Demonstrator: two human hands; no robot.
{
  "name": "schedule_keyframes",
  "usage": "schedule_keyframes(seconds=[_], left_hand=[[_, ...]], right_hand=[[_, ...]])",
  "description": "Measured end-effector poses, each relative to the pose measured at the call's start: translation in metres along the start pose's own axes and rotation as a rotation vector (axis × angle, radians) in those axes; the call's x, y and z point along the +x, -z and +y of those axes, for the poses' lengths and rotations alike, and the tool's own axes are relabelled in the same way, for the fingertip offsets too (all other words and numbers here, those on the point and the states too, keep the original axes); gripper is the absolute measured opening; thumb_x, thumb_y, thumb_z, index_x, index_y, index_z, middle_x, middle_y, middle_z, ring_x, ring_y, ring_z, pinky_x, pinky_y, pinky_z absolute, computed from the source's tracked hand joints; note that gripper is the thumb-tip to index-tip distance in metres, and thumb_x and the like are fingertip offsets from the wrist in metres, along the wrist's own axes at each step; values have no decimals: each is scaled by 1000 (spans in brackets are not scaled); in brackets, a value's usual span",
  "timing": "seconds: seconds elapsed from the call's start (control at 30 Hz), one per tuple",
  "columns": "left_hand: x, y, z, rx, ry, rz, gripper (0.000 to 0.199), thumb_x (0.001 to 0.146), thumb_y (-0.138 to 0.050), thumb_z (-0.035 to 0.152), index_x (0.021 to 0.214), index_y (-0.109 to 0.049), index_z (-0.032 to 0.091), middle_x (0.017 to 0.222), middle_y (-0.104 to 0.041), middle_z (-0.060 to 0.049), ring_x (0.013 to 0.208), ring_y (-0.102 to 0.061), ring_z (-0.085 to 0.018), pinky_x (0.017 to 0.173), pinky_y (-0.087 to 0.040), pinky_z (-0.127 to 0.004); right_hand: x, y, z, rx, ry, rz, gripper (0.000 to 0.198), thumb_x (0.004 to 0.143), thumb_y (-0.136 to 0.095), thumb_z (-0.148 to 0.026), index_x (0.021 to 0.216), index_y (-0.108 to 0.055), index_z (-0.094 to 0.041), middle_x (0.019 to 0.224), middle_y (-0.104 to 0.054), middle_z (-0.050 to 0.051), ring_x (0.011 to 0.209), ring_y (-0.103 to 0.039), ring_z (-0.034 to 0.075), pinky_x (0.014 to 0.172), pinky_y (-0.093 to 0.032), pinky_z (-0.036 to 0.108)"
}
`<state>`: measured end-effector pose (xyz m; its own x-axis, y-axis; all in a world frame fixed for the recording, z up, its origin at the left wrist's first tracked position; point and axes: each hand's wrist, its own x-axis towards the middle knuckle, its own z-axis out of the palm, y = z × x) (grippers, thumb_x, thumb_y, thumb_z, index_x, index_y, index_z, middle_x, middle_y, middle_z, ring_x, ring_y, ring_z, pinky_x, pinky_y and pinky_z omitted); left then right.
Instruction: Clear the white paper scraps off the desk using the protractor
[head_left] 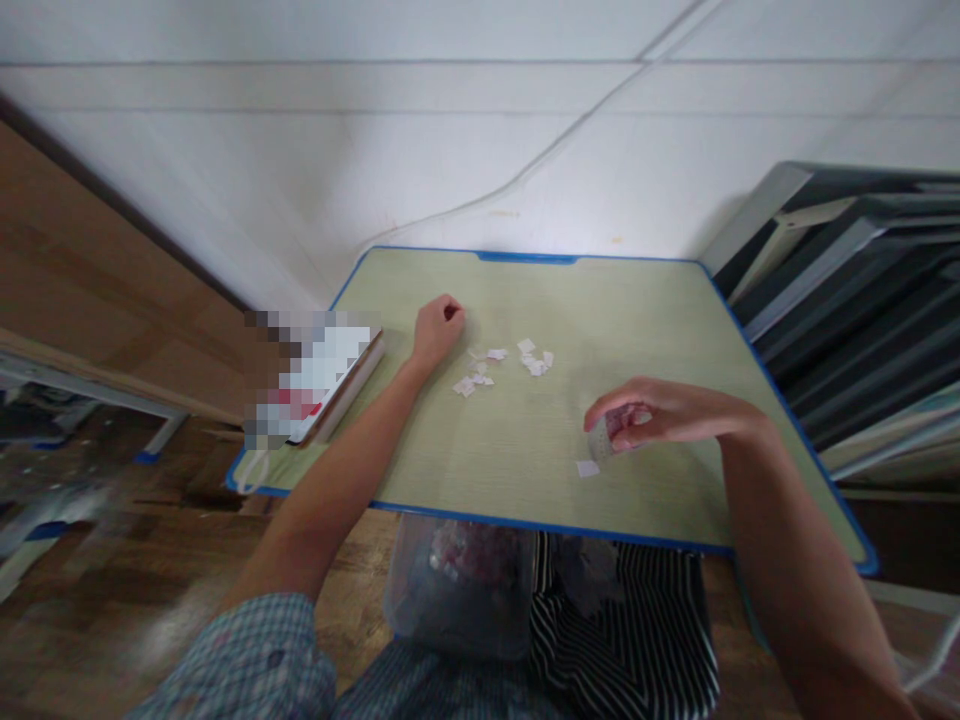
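My right hand is over the right part of the table, its fingers and thumb closed around a small pale packet with a reddish pattern; what the packet contains is too blurred to tell. A single white slip of paper lies on the tabletop just below that packet. My left hand rests on the table farther back, fingers curled in; whatever may be inside them is hidden. Between the hands are loose small white paper pieces, one group near my left wrist and another group further right.
The light green table has a blue edge and stands against a white wall. A white box-like object, partly pixelated, sits at its left. Below the front edge are a clear plastic bin and striped cloth. Dark framed panels lean at right.
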<state>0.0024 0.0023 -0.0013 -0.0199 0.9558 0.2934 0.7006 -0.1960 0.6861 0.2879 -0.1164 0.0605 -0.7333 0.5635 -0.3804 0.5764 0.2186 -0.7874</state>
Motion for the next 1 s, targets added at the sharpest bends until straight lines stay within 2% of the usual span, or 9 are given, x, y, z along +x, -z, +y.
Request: schedule_keyframes(seconds=[0.4, 0.67, 1.0], left_hand=[[0, -1, 0, 5, -10, 10, 11, 69, -43, 18, 65, -54, 16, 69, -60, -3, 67, -51, -13, 69, -40, -26], [0, 0, 0, 10, -7, 8, 10, 69, -44, 19, 65, -53, 17, 67, -59, -2, 65, -51, -12, 67, -40, -25], [0, -1, -1, 19, 8, 4, 12, 69, -43, 19, 66, -54, 17, 70, -60, -3, 67, -51, -13, 70, -40, -27]], right_hand=[[5, -5, -6, 71, -71, -10, 37, 70, -64, -34, 100, -62, -12, 69, -62, 3, 63, -56, 13, 57, -43, 24], [7, -8, -2, 143, -77, -138, 34, 67, -67, -28, 97, -63, -11, 71, -63, 3, 62, -56, 11, 54, -42, 21], [7, -10, -1, 104, -72, -241, 34, 67, -68, -27, 96, -63, -9, 69, -62, 3, 60, -54, 10, 52, -40, 18]])
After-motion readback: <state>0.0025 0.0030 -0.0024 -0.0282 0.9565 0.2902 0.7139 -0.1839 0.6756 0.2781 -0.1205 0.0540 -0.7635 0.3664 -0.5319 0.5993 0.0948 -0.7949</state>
